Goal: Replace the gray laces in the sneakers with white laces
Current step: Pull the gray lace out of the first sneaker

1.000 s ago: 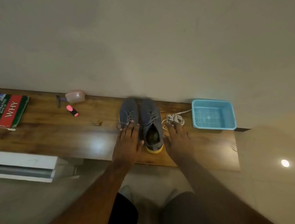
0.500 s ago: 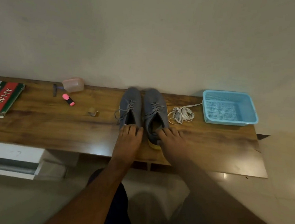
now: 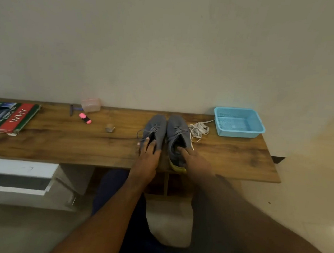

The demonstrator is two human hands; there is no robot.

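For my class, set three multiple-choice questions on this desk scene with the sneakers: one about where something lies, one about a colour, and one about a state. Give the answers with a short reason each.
1. Where do the white laces lie?
A. Inside the basket
B. On the desk between the right sneaker and the basket
C. On the book

2. What colour is the basket?
A. Red
B. Black
C. Light blue

3. What state are the sneakers' gray laces in?
A. Threaded through the sneakers
B. Pulled out and coiled on the desk
C. Dropped in the basket

Answers:
1 B: the coil sits on the wood right of the right sneaker, left of the basket.
2 C: its mesh walls are light blue.
3 A: gray lacing crosses both the left sneaker and the right one.
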